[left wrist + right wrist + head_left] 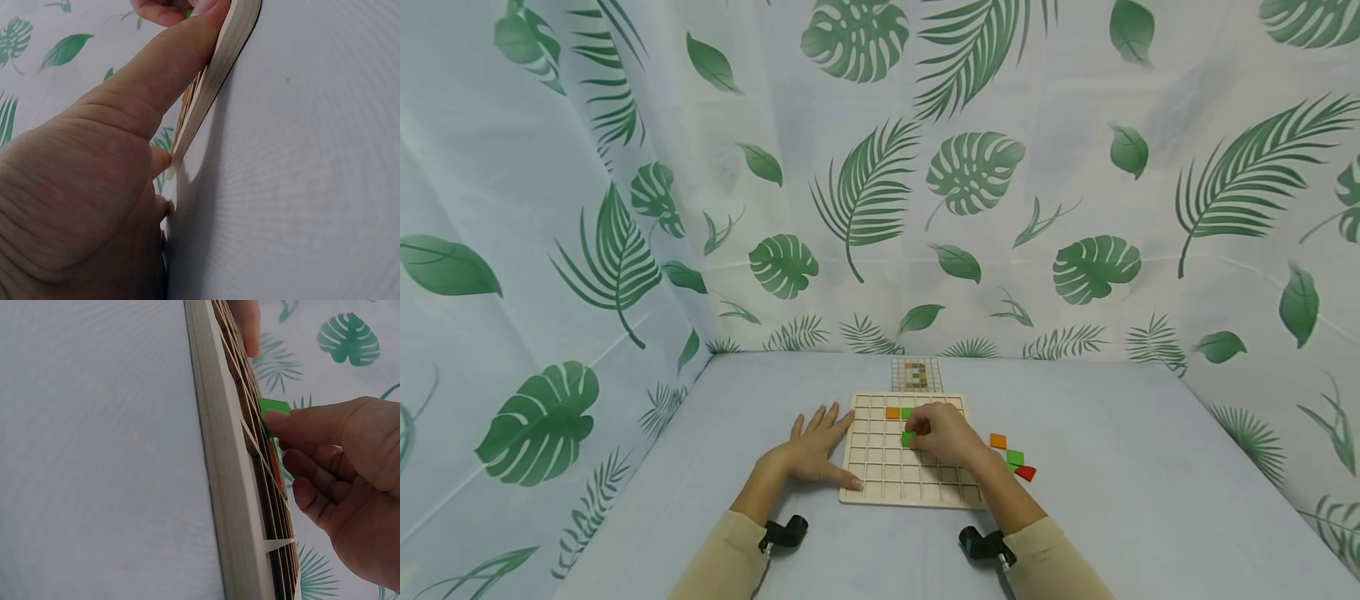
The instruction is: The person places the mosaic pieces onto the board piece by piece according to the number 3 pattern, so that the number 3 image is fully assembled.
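A wooden grid board (880, 492) with square cells lies on the table. At its left edge my left hand (811, 448) rests with fingers spread, the thumb touching the board's lower left corner. Over the middle of the board, my right hand (947, 435) pinches a green square tile (275, 406) between thumb and fingers, tilted at the cells. An orange tile (892, 413) and another green tile (907, 412) sit in an upper row. The right hand hides part of the board to the right.
Right of the board lie loose tiles: an orange one (997, 441), a green one (1015, 457) and a red one (1026, 473), with more green partly hidden by them. Behind the board is a small patterned card (916, 375) with a coloured grid. Leaf-print curtains stand around the table.
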`<state>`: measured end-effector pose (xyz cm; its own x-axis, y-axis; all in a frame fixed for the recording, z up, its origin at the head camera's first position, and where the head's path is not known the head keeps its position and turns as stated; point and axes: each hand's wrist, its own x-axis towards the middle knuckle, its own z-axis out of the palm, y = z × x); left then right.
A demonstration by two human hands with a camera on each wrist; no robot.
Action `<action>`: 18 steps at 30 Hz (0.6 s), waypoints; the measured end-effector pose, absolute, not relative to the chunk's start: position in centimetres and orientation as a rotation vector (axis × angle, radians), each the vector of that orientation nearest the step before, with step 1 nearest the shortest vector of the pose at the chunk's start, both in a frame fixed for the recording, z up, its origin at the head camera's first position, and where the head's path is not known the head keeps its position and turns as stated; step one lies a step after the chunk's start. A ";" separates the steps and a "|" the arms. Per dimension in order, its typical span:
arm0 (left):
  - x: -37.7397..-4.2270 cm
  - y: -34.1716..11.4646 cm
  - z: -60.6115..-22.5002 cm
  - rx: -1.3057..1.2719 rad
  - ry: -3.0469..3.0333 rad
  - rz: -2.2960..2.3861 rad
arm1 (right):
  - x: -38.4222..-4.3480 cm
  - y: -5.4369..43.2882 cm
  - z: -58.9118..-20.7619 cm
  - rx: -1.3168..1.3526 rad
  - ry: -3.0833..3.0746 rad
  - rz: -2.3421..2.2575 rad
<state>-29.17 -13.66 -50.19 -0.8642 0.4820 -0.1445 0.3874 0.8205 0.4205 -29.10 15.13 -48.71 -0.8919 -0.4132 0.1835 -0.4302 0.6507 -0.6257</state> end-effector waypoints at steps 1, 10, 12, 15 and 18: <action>-29.2 -13.7 -50.2 0.673 2.756 0.564 | -29.1 15.1 -48.7 0.714 -2.841 1.077; -29.4 -13.8 -50.5 0.693 2.749 0.587 | -29.0 14.9 -48.6 0.646 -2.878 1.007; -29.3 -13.8 -50.4 0.687 2.747 0.583 | -29.0 14.9 -48.6 0.648 -2.880 0.989; -29.2 -13.8 -50.3 0.681 2.749 0.575 | -29.1 14.9 -48.6 0.659 -2.879 0.969; -29.2 -13.8 -50.3 0.687 2.743 0.585 | -29.1 14.9 -48.6 0.666 -2.891 0.961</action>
<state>-29.23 -13.79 -50.34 -0.8564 0.4958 -0.1439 0.3938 0.8077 0.4388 -29.09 14.91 -48.65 -0.9086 -0.3887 0.1528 -0.4029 0.7191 -0.5662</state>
